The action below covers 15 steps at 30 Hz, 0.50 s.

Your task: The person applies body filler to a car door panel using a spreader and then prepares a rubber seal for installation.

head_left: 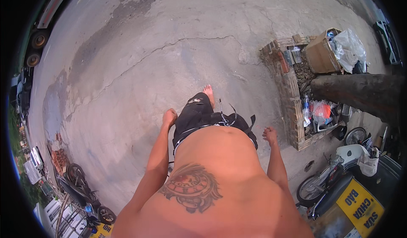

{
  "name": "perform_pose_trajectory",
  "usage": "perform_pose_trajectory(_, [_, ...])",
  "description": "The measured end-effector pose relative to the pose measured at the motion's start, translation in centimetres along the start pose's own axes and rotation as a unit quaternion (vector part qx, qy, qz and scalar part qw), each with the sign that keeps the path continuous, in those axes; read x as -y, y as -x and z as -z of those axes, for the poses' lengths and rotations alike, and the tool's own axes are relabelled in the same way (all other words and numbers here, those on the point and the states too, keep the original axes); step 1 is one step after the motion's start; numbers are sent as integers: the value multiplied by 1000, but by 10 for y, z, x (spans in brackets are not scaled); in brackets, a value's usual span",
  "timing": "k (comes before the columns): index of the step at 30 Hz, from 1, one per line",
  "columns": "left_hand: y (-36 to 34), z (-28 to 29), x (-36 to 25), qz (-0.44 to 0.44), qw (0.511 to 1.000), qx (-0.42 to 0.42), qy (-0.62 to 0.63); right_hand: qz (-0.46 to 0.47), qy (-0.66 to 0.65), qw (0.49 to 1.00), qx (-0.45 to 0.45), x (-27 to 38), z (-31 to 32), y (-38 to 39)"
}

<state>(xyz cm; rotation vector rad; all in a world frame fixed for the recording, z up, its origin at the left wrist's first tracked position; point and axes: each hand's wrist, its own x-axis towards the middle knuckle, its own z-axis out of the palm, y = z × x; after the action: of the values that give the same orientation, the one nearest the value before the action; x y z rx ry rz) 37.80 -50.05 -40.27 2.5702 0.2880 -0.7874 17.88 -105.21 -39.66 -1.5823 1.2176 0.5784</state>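
My left hand point(170, 117) hangs beside the left leg of my black shorts point(193, 115), its fingers curled into a loose fist with nothing showing in it. On the other side, my right hand point(270, 135) hangs away from my hip, fingers loosely bent and apart, holding nothing. A dark, light-flecked drawstring point(224, 118) dangles from the waist of the shorts. One bare foot point(208, 94) shows ahead on the concrete; the other is hidden.
To the right, a low brick planter point(292, 111) surrounds a tree trunk point(352, 89), with a cardboard box point(321, 53) and plastic litter inside. Motorbikes stand at lower right point(311, 189) and lower left point(74, 187). A yellow sign point(360, 206) and a truck point(40, 39) stand at the edges.
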Motion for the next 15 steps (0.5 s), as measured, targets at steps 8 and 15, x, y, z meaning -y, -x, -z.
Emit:
perform_pose_trajectory(8, [-100, 101, -16, 79, 992, -33, 92, 63, -10, 996, 68, 92, -22, -60])
perform_pose_trajectory(15, [-88, 193, -111, 110, 943, -294, 110, 135, 184, 951, 208, 280, -24, -160])
